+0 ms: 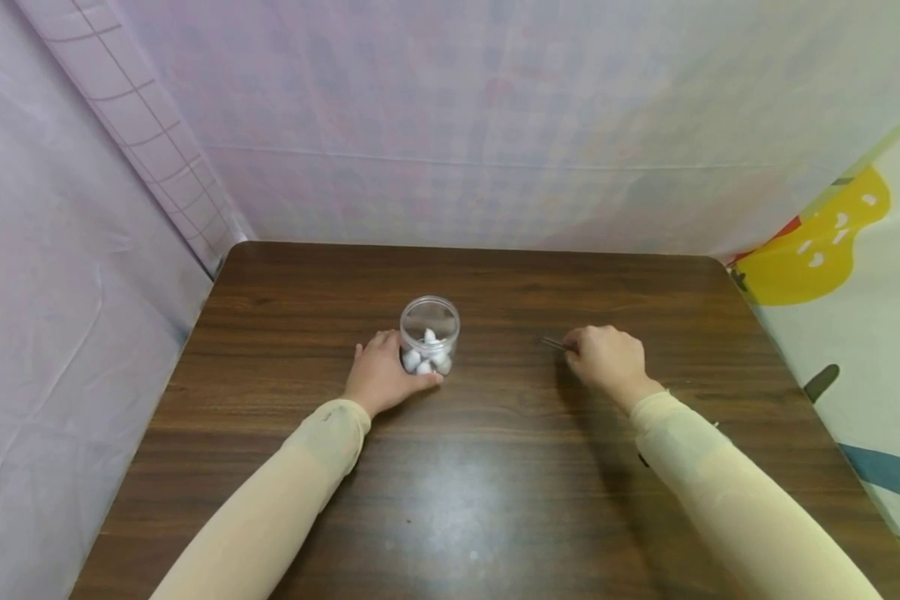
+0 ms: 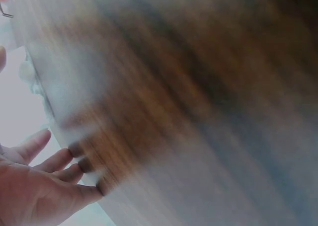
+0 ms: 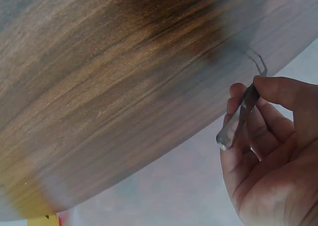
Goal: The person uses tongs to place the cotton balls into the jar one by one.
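A clear round jar (image 1: 430,321) with several white cotton balls (image 1: 425,361) inside stands upright on the table, its top uncovered. My left hand (image 1: 387,372) holds the jar from its left side, thumb along the near side near the base. In the left wrist view the fingertips of that hand (image 2: 49,186) are down at the tabletop. To the right of the jar, my right hand (image 1: 607,360) pinches a pair of metal tweezers (image 3: 243,109) between thumb and fingers. Their bent tips are slightly apart, with nothing between them, and point left toward the jar.
The dark wood-grain table (image 1: 450,467) reaches back to a pale curtain (image 1: 495,125). Another white cloth (image 1: 52,275) hangs along the left side. At the right hangs a cloth (image 1: 877,333) with a yellow printed figure.
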`<state>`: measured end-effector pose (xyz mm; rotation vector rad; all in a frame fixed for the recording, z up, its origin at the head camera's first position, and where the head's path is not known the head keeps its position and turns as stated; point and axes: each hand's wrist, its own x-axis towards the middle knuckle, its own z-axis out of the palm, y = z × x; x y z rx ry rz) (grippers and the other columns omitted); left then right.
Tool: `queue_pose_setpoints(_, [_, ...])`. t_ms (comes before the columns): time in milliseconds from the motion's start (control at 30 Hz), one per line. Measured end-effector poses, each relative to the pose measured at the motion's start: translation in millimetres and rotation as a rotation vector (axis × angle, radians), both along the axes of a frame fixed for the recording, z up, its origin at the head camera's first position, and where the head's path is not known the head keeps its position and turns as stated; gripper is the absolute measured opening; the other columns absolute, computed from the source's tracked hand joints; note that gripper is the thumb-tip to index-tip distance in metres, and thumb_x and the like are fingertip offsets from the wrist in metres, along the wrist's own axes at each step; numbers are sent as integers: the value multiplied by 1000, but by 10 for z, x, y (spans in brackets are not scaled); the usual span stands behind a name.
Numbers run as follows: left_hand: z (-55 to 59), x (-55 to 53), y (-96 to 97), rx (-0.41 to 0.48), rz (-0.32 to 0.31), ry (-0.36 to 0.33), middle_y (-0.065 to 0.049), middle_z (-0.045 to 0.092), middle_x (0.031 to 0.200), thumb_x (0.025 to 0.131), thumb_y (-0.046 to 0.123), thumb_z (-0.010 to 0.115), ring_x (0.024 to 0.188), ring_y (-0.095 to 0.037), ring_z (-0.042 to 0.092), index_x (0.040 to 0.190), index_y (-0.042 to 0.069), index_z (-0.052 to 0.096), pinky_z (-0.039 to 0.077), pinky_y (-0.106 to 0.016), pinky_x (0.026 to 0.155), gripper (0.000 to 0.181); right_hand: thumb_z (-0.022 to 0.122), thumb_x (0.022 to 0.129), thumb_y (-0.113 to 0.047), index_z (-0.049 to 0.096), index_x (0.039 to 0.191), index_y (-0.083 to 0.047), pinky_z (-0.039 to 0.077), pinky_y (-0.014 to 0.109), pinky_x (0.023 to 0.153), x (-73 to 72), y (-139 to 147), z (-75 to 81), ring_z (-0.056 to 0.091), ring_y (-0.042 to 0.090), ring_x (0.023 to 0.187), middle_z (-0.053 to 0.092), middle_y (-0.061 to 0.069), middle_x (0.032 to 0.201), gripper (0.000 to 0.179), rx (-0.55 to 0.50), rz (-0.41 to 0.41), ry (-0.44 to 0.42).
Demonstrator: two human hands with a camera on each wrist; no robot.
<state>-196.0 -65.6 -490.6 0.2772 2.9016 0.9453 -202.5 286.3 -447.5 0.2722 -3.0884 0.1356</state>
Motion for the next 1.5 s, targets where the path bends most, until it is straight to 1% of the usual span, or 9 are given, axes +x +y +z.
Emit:
queue_pose_setpoints(267, [0, 7, 1, 9, 0, 5, -12, 51, 142, 72, 65, 79, 136, -30, 41, 145, 7, 46, 13, -61, 117, 99, 68, 87, -17, 76, 105, -11, 53, 57, 59, 34, -45, -20, 68, 40, 80, 74, 13, 96, 21, -41, 5, -31])
queue_pose_setpoints(467, [12, 13, 6, 8, -1, 16, -13, 50, 143, 73, 64, 79, 136, -30, 40, 145, 8, 47, 13, -61, 116, 98, 68, 84, -16, 75, 99, -7, 53, 58, 63, 29, -74, -81, 67, 41, 82, 73, 13, 92, 19, -90, -3, -49])
queue_pose_setpoints(633, [-1, -1, 8, -5, 2, 6, -12, 50, 144, 73, 66, 78, 137, -29, 39, 147, 9, 45, 13, -60, 117, 99, 70, 82, -17, 74, 93, -8, 53, 56, 62, 11, -107, -136, 67, 38, 77, 71, 10, 85, 15, -101, -10, -61])
queue_pose_setpoints(767, [-3, -4, 7, -7, 1, 1, -13, 49, 144, 73, 66, 78, 138, -29, 39, 147, 8, 45, 13, -60, 117, 100, 71, 81, -18, 73, 90, -9, 53, 55, 61, 7, -135, -147, 66, 36, 76, 70, 9, 82, 13, -98, -11, -64])
queue_pose_setpoints(967, [4, -5, 6, -3, 2, 1, -13, 49, 144, 72, 66, 79, 138, -29, 39, 147, 8, 45, 13, -60, 117, 100, 72, 80, -19, 73, 88, -11, 52, 56, 61, 14, -175, -127, 67, 39, 77, 71, 10, 83, 12, -92, -16, -61])
queue_pose_setpoints(1167, [5, -7, 7, 0, 1, 7, -13, 50, 144, 72, 66, 79, 137, -29, 39, 146, 8, 45, 13, -60, 117, 99, 73, 81, -21, 73, 87, -11, 52, 55, 62, 7, -187, -138, 67, 37, 78, 70, 8, 82, 11, -94, -21, -57])
queue_pose_setpoints(1500, [0, -1, 5, -2, 6, 7, -13, 50, 143, 72, 66, 79, 136, -29, 40, 146, 8, 46, 13, -60, 117, 99, 74, 82, -27, 71, 88, -13, 51, 54, 56, 4, -203, -128, 65, 35, 75, 68, 8, 81, 15, -92, -45, -87])
